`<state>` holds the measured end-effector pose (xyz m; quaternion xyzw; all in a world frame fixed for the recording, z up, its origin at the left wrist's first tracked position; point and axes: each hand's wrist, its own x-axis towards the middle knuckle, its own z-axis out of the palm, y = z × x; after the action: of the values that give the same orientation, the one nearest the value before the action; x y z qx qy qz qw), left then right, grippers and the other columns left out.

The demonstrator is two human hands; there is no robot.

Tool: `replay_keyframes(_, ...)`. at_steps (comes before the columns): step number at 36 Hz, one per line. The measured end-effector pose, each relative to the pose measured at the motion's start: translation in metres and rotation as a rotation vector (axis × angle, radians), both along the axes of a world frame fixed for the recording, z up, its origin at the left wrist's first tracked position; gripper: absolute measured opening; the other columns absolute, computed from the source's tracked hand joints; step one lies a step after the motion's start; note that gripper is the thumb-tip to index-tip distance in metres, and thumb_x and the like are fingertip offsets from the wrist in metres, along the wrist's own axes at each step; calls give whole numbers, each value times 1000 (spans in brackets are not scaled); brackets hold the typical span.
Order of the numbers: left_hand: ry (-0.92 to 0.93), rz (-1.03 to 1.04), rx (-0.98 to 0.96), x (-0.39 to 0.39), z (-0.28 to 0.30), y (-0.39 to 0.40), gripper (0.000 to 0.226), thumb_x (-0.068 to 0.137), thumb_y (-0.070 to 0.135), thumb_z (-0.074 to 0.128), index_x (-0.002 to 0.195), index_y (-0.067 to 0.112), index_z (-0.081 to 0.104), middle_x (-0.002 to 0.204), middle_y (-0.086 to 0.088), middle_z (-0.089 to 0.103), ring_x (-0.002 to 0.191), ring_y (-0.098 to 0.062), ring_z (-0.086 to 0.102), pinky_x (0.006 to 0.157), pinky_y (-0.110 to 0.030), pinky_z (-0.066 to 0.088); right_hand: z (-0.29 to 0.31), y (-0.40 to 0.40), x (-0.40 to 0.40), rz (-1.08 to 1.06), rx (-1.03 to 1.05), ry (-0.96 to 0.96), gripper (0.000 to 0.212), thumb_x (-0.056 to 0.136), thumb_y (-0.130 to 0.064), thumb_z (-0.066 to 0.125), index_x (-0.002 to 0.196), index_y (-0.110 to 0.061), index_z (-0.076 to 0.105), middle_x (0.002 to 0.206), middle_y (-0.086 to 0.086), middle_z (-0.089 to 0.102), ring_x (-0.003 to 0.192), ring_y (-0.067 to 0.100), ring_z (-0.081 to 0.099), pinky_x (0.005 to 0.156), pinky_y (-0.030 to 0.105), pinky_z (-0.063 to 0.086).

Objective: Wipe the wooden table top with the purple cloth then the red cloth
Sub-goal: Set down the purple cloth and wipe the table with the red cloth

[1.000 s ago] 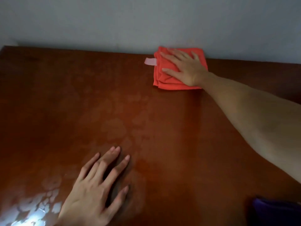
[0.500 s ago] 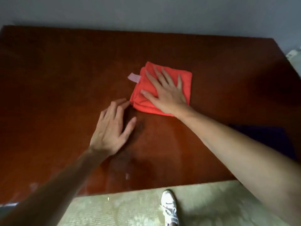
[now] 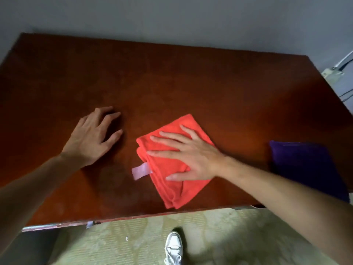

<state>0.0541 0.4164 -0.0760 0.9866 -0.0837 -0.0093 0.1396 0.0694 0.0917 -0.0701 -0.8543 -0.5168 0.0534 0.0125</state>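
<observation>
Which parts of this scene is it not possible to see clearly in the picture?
- purple cloth: head view; its near side is covered by the right forearm.
- red cloth: its middle is under the right hand.
- pale tag: any print is too blurred to read.
- shoe: cut off by the bottom edge.

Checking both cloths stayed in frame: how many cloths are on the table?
2. The red cloth lies near the table's front edge under the right hand; the purple cloth sits at the right end, partly behind the forearm.
</observation>
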Motion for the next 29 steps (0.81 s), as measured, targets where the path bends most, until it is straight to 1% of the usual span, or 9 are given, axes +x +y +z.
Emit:
replay_keyframes(3, 28, -47, 20, 4, -3, 7, 70, 98, 63, 27, 153, 22, 39, 156, -9, 36, 145, -31, 37, 119, -49, 29, 0, 7, 60, 42, -6, 2, 73, 97, -72, 40, 162, -45, 19, 174, -9, 9, 160, 15, 6, 125, 61, 6)
replay_keyframes(5, 32, -31, 5, 3, -3, 6, 67, 99, 61, 28, 156, 26, 34, 160, -6, 31, 150, -25, 30, 123, -43, 19, 0, 13, 104, 13, -6, -8, 72, 98, -72, 35, 162, -45, 18, 174, -9, 8, 160, 16, 6, 125, 60, 7)
replay_keyframes(8, 34, -30, -8, 3, -1, 6, 65, 99, 59, 30, 157, 29, 33, 162, -2, 30, 152, -17, 24, 124, -35, 12, 1, 23, 165, -79, -23, -25, 73, 97, -74, 28, 163, -45, 14, 174, -10, 6, 160, 16, 7, 124, 60, 8)
replay_keyframes(12, 60, -56, -8, 2, 1, 5, 64, 101, 58, 30, 157, 27, 34, 162, -1, 30, 153, -12, 19, 125, -26, 2, 2, 36, 235, -167, -15, -19, 75, 95, -80, 21, 162, -49, 11, 174, -11, 8, 159, 16, 10, 123, 57, 10)
replay_keyframes(15, 86, -60, -3, 5, 0, 7, 63, 103, 58, 29, 158, 28, 31, 164, 2, 27, 155, -10, 15, 126, -30, 4, 2, 49, 284, -255, 10, -16, 82, 88, -88, 11, 161, -49, 14, 173, -12, 13, 159, 17, 14, 123, 59, 14)
replay_keyframes(20, 68, -73, 1, 11, -2, 9, 62, 103, 56, 34, 158, 27, 32, 167, 6, 24, 156, -12, 15, 125, -35, 9, 1, 71, 339, -394, 93, -17, 78, 89, -82, 20, 160, -50, 19, 172, -10, 19, 157, 18, 19, 123, 59, 14)
replay_keyframes(23, 50, -83, 7, 13, -4, 10, 62, 103, 56, 33, 158, 27, 31, 167, 7, 22, 156, -12, 14, 125, -35, 9, -1, 80, 351, -518, 145, -36, 76, 92, -81, 24, 160, -47, 22, 171, -9, 23, 156, 18, 21, 122, 59, 15)
replay_keyframes(26, 28, -85, -6, 14, -6, 12, 62, 104, 58, 30, 158, 28, 31, 167, 6, 22, 156, -11, 13, 125, -36, 10, -2, 86, 353, -601, 151, -27, 69, 100, -72, 34, 162, -45, 20, 171, -5, 22, 157, 20, 19, 123, 61, 11)
replay_keyframes(29, 20, -100, -31, 14, -9, 15, 62, 104, 59, 29, 158, 30, 30, 167, 7, 20, 156, -9, 11, 126, -36, 8, -2, 91, 337, -648, 140, -8, 73, 99, -75, 30, 163, -44, 15, 173, -6, 16, 158, 21, 14, 123, 63, 8)
